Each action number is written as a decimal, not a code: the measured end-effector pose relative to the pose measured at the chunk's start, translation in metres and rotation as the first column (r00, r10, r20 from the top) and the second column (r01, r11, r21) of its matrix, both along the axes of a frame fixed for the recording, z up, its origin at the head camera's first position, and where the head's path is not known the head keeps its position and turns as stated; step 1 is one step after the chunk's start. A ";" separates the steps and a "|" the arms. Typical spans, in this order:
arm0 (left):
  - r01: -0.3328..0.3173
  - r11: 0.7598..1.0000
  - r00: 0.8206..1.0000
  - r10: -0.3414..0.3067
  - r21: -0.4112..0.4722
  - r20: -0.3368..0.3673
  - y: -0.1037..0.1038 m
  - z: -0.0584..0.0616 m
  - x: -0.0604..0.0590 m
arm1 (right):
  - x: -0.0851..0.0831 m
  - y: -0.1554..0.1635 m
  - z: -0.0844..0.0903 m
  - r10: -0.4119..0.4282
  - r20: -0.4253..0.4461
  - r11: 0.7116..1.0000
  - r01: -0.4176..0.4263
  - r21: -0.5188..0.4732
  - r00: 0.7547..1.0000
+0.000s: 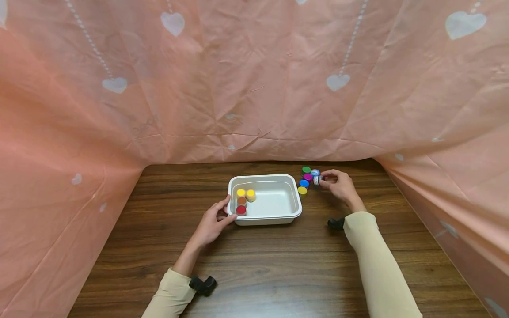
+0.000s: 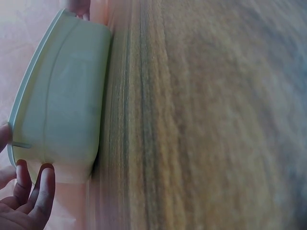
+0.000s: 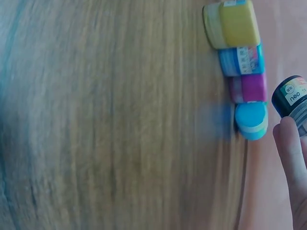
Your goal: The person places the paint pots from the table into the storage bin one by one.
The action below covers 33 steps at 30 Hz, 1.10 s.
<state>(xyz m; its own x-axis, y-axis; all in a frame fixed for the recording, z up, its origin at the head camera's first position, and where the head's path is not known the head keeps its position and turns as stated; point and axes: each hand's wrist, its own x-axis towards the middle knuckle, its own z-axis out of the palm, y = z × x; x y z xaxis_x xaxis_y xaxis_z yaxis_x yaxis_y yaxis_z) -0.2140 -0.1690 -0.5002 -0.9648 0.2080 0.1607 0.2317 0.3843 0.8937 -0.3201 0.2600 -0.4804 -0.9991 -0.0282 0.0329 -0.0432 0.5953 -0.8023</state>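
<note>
A white plastic tray (image 1: pixel 278 220) stands on the table, and my left hand (image 1: pixel 210 224) grips its left end, thumb by the near corner and fingers against the outer wall. Beyond the tray's right end, my right hand (image 1: pixel 342 185) pinches a small black paint jar (image 3: pixel 293 93), tilted and lifted off the table in the right wrist view. Beside it is a cluster of paint jars: green (image 1: pixel 306 170), light blue (image 1: pixel 315 172), magenta (image 1: pixel 308 177), blue (image 1: pixel 304 183) and yellow (image 1: pixel 302 191). Inside the tray's left side sit two yellow-topped jars (image 1: pixel 250 194), a brown one (image 1: pixel 241 201) and a red one (image 1: pixel 241 210).
The brown wood-grain table (image 1: pixel 262 274) carries everything. A pink curtain (image 1: pixel 254 110) with white hearts hangs behind it and along both sides. Dark wrist-camera mounts (image 1: pixel 203 285) sit at both sleeves.
</note>
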 end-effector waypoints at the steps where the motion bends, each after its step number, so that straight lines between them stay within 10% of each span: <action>1: -0.001 1.000 1.000 0.001 0.000 0.003 0.000 0.000 0.000 | 0.000 -0.001 0.001 0.002 -0.002 1.000 -0.002 -0.004 1.000; 33: -0.005 1.000 0.999 0.005 -0.012 0.043 0.001 0.004 0.000 | 0.025 -0.091 0.053 0.255 -0.168 0.965 -0.260 -0.013 0.952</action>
<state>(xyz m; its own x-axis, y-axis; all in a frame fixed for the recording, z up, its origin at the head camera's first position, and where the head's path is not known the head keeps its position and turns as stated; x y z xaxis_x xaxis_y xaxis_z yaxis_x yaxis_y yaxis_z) -0.2145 -0.1685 -0.4966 -0.9719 0.2047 0.1164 0.1910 0.3958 0.8983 -0.2954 0.1693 -0.4278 -0.9390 -0.2797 0.2003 -0.3234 0.5189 -0.7913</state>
